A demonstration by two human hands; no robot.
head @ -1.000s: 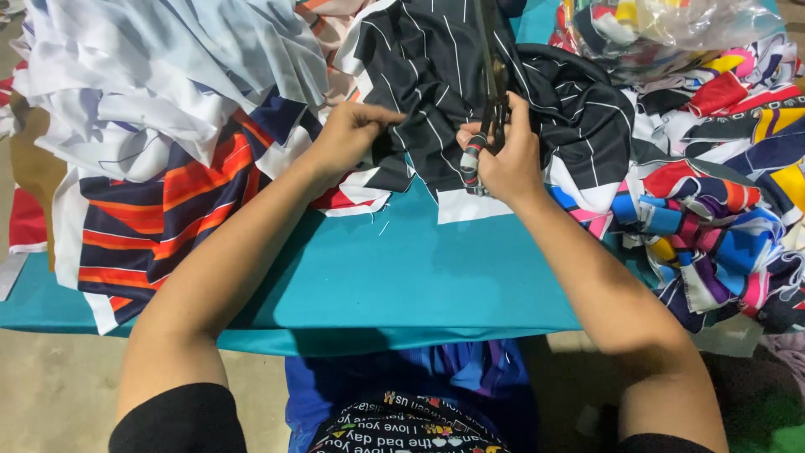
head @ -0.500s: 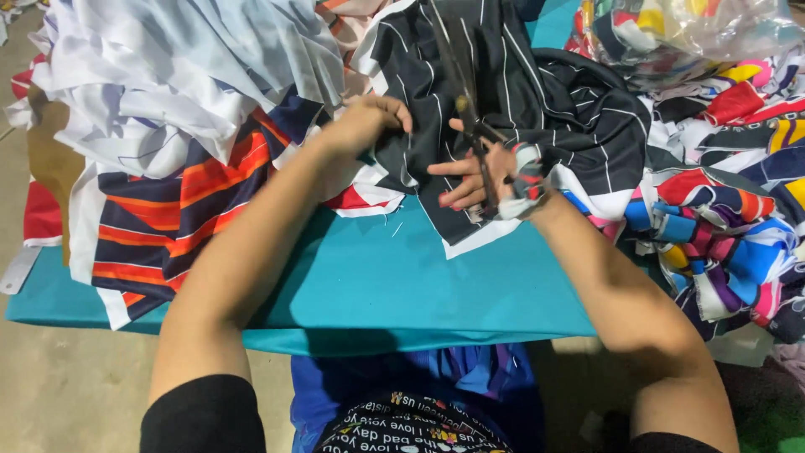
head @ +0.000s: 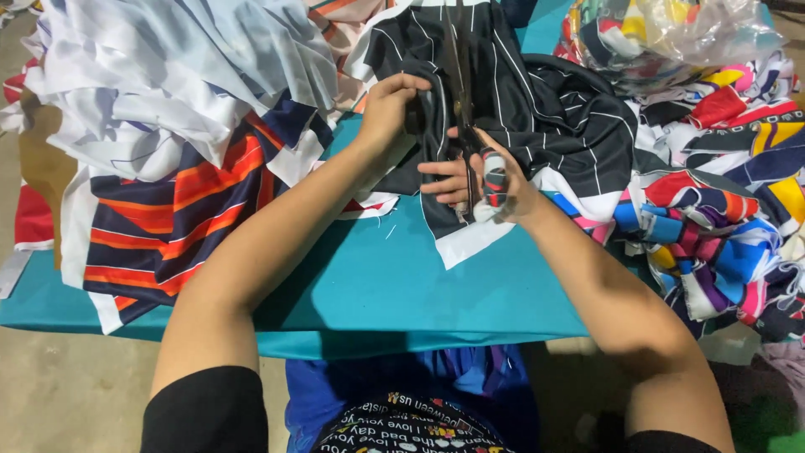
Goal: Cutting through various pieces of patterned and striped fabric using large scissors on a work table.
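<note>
A black fabric piece with thin white stripes lies on the teal table in front of me. My right hand holds a pair of scissors whose long blades point away from me along the fabric; a wrapped handle loop sits around my thumb. My left hand grips the left edge of the same striped fabric, just beside the blades. A white border strip of the fabric hangs toward me under my right hand.
A heap of white, navy and orange striped cloth covers the table's left side. Multicoloured fabric scraps pile up on the right, with a clear plastic bag above them. Blue cloth lies on my lap.
Both hands moved away from me along the black striped fabric. The scissors went further into the cloth, and my left hand shifted its grip up the edge.
</note>
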